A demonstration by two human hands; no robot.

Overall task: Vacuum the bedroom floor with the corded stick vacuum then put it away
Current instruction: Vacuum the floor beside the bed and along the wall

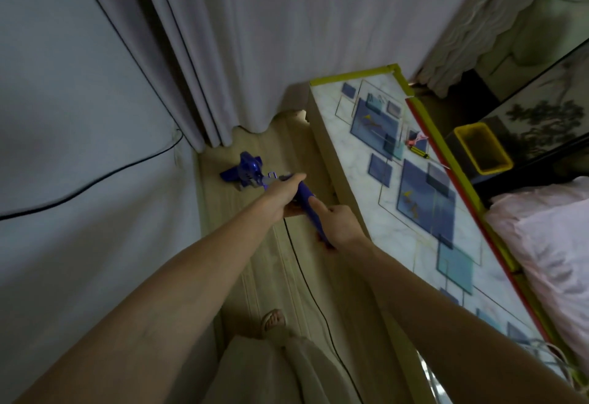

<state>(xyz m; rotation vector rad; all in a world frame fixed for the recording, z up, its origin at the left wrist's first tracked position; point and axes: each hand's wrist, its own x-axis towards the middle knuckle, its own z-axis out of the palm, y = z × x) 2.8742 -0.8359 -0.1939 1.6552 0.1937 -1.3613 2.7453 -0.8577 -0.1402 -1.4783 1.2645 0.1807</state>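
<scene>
Gripping the stick vacuum [255, 177] with left hand [283, 190] and, seemingly, right hand [338, 222] beside the table [328, 155], the trailing cord [306, 279] could snag.

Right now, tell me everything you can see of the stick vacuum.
The stick vacuum is glossy blue-purple plastic with grey trim. Its body is low over the wood floor near the curtain's hem, the stick slanting back toward the person. The left hand grips it near the body, the right hand holds the upper end. A black cord trails along the floor.
</scene>
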